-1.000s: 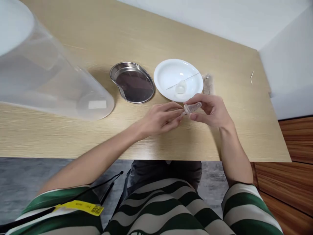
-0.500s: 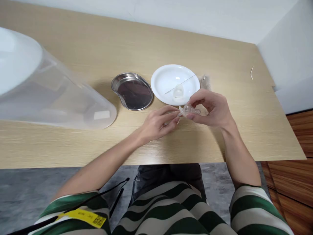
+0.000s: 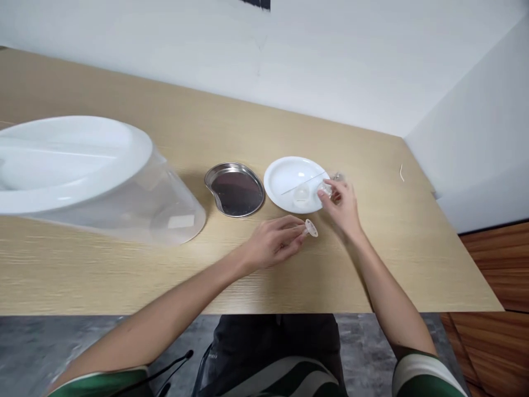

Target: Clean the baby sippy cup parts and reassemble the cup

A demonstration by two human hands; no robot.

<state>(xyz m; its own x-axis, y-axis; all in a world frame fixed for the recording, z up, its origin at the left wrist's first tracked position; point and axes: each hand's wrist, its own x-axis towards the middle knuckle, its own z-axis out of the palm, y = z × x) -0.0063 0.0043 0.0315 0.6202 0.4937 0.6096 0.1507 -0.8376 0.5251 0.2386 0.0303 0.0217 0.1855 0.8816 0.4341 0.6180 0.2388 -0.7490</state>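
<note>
R hand [image 3: 343, 212]: fingers pinching clear cap [image 3: 325, 189] at bowl's [image 3: 276, 179] R rim. L hand [image 3: 278, 242]: fingers gripping flanged pc [image 3: 311, 228] by stem, flange twd R, nearer wearer; cap & pc apart.

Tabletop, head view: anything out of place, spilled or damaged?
A thin bent white strip lies alone toward the right end of the table, apart from the white dish, like a stray scrap. I see no spill.
</note>
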